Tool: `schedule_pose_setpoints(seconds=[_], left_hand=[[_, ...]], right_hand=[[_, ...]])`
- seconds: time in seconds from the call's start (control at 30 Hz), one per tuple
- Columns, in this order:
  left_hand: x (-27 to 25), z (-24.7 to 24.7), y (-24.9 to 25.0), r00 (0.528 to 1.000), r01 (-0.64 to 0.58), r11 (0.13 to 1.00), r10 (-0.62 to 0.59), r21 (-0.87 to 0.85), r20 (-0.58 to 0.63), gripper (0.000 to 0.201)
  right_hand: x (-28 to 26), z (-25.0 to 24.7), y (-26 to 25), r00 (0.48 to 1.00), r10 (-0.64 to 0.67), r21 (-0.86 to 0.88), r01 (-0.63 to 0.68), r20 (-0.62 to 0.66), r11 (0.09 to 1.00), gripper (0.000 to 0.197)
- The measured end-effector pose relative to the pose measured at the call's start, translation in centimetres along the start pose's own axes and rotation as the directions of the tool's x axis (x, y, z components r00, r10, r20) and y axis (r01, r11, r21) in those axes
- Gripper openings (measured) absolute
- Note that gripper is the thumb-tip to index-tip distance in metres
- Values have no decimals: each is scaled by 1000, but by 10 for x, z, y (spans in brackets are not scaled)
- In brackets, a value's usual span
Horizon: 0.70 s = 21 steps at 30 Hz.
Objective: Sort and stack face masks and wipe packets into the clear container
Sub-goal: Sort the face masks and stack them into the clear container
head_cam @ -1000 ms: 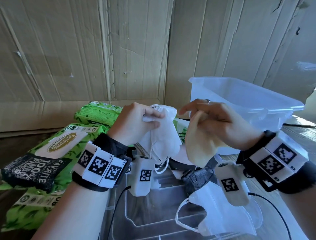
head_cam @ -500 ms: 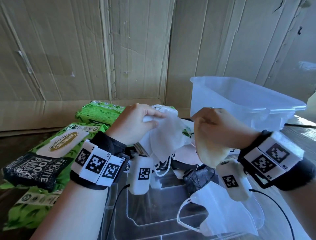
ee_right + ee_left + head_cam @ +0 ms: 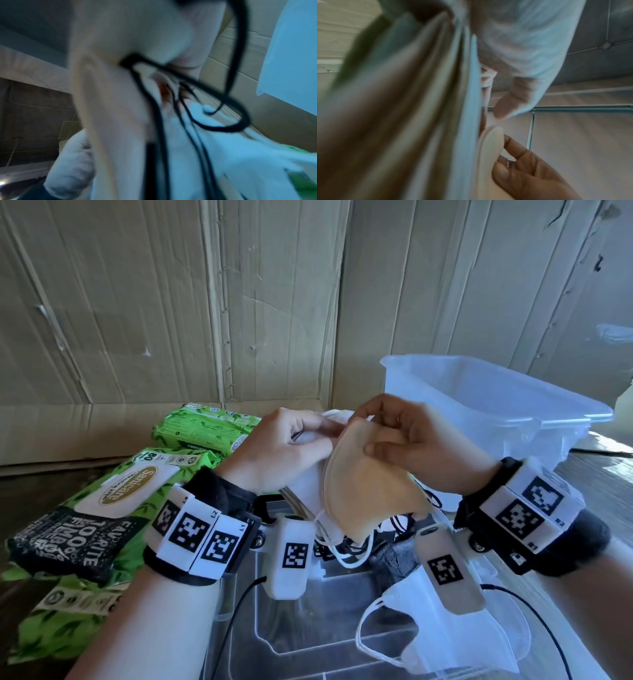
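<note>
My left hand [image 3: 301, 440] grips a bunch of folded white masks [image 3: 308, 484] held upright over the table. My right hand [image 3: 387, 436] pinches the top edge of a beige mask [image 3: 363, 491] and holds it against the white bunch. In the left wrist view the stacked white masks [image 3: 423, 108] fill the frame, with the beige mask [image 3: 491, 148] and right fingers [image 3: 522, 169] beside them. The right wrist view is blurred: beige mask [image 3: 120, 108] with black ear loops [image 3: 223, 115]. The clear container [image 3: 496, 419] stands at the back right.
Green wipe packets [image 3: 102, 508] lie at the left, another [image 3: 205, 429] behind them. A clear lid [image 3: 308, 628] lies below my hands with a white mask [image 3: 445, 628] and a dark mask [image 3: 394, 563] on it. Cardboard walls stand behind.
My right hand lifted the beige mask and brought it left against the white masks in my left hand. The left hand stayed roughly in place.
</note>
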<state>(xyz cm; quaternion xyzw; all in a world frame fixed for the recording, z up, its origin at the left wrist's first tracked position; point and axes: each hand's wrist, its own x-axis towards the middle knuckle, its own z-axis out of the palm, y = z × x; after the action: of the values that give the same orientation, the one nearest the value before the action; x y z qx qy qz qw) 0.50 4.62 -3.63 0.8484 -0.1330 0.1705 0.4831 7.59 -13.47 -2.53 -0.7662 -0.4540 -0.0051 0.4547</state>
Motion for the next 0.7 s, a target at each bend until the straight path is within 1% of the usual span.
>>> schedule_pose_setpoints(seconds=[0.03, 0.1, 0.17, 0.27, 0.33, 0.4, 0.47, 0.57, 0.7], left_hand=[[0, 0, 1, 999, -5, 998, 8, -65, 36, 27], [0, 2, 2, 998, -8, 994, 15, -108, 61, 27], [1, 5, 1, 1000, -8, 999, 8, -44, 13, 18], [4, 9, -3, 997, -7, 997, 13, 82, -73, 31], [4, 10, -3, 997, -7, 995, 15, 98, -82, 30], [3, 11, -3, 996, -25, 994, 34, 109, -85, 34], [3, 13, -2, 995, -39, 991, 50, 127, -89, 42], [4, 14, -2, 992, -16, 991, 32, 134, -120, 57], [3, 14, 1, 993, -12, 989, 29, 151, -110, 57]], right_hand=[[1, -1, 0, 1000, 5, 45, -4, -20, 999, 30], [3, -2, 2, 999, 19, 96, -16, -28, 995, 37], [4, -2, 3, 999, 29, 73, -27, -21, 997, 41], [4, -3, 5, 999, 37, -46, -38, -36, 998, 43], [1, 0, 4, 996, -36, -208, 19, -76, 978, 44], [-2, 2, 1, 979, -170, -365, 120, -110, 923, 45], [-3, 1, 1, 965, -244, -414, 182, -100, 892, 47], [-3, -2, 2, 958, -279, -510, 209, -64, 834, 45], [-2, -1, 3, 941, -338, -568, 286, 15, 772, 46]])
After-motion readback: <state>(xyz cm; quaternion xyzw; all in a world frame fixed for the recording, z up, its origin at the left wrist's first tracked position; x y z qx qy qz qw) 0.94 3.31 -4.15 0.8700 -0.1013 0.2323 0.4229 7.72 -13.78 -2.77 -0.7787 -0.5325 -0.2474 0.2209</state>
